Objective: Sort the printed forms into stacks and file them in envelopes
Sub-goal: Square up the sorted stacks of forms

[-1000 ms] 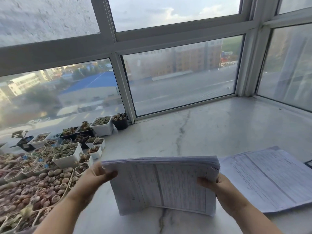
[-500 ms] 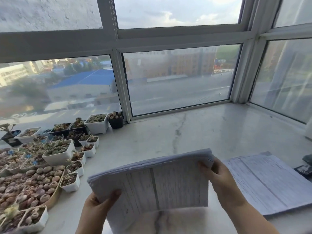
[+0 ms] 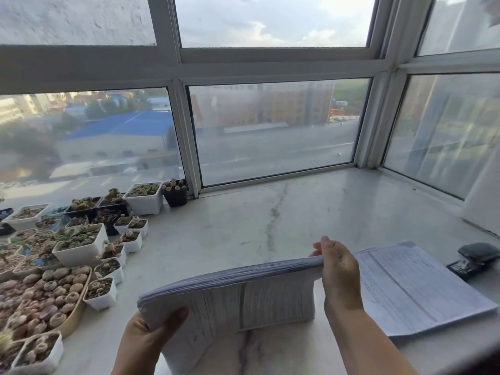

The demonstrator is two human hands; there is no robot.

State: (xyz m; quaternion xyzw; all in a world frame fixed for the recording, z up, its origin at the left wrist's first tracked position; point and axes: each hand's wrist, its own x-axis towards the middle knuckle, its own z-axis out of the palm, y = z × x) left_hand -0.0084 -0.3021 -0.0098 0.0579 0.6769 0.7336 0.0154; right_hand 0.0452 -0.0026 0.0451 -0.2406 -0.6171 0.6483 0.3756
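Tilted since a second ago: the bundle of forms now slopes, its left corner dropped low. Left hand grips that lower corner, thumb on the face; right hand pinches the raised corner, fingers curled over the top edge. Bundle is held above the worktop (apparently being squared). Sorted sheets lie flat, right. No envelopes visible.
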